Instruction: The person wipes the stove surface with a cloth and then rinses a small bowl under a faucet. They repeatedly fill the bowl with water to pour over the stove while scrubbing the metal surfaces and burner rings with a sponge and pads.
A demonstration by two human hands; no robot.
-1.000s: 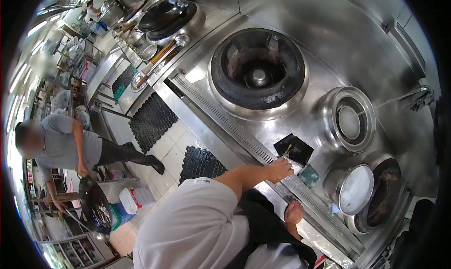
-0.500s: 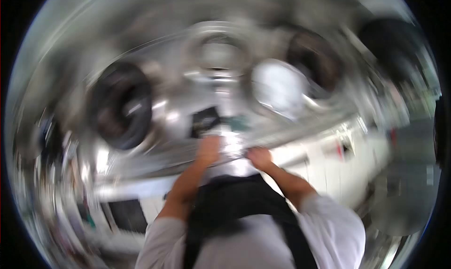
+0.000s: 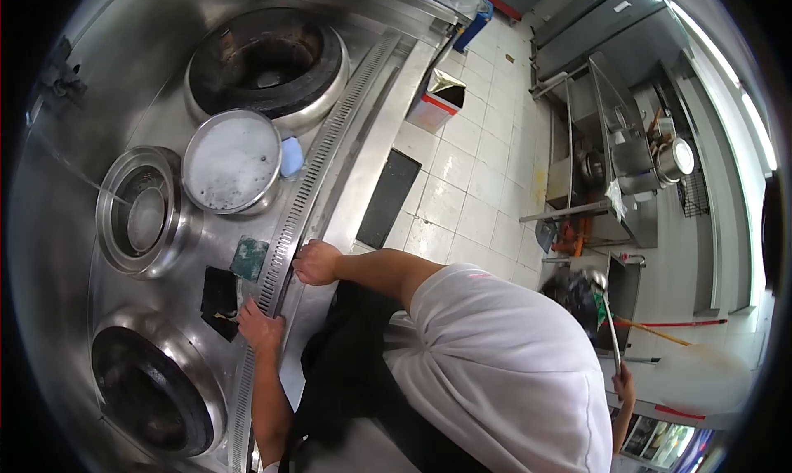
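half-curled hands (image 3: 261,328) (image 3: 317,262) at the grating (image 3: 304,191), grip unclear, green pad (image 3: 248,258) and black sheet (image 3: 219,295) just beyond

a pot (image 3: 266,199) of pale, frothy liquid stands between a dark-ringed upper wok burner (image 3: 272,101) and a round metal basin (image 3: 111,225), a blue cloth (image 3: 291,157) just beside it. a lower wok burner (image 3: 186,390) sits in the near corner. across the tiled floor (image 3: 450,163), an open-topped red-and-white tin (image 3: 433,114) stands near a dark mat (image 3: 390,199), while grey steel cabinets (image 3: 610,27) line the far side near a shelf of cookware (image 3: 635,155). at right, another person (image 3: 624,386) grips a long-handled ladle (image 3: 611,324).
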